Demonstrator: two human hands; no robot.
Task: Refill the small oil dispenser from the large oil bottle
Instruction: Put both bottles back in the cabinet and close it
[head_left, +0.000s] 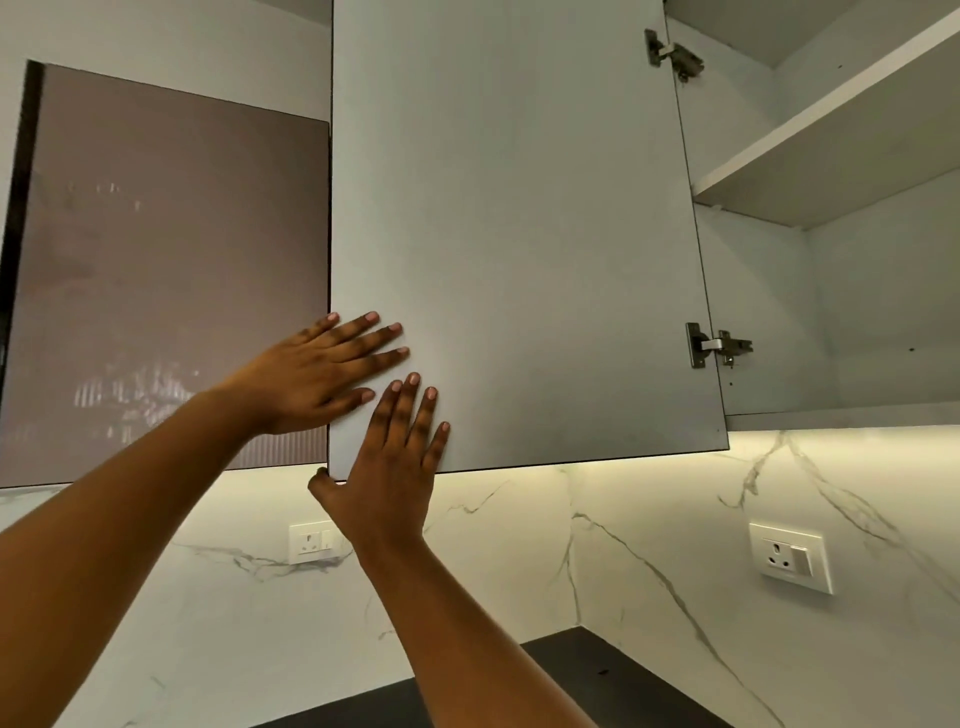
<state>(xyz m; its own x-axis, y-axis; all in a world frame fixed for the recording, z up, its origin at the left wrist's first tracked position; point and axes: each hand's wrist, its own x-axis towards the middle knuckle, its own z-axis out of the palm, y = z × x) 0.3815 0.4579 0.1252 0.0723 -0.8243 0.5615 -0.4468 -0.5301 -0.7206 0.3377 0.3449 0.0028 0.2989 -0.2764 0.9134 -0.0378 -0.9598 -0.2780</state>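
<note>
You laid your left hand (317, 371) and right hand (387, 467), fingers straight and holding nothing, on the open pale grey cabinet door (519, 208). No oil bottle or dispenser showed, so the whole refill looked undone.

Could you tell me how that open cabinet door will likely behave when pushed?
The cabinet door looks like a flat rigid panel, so it should swing as one piece without flexing. Held by two metal hinges at one edge, it will likely pivot there rather than slide. Its smooth face may let the flat left hand and right hand slip.
</note>
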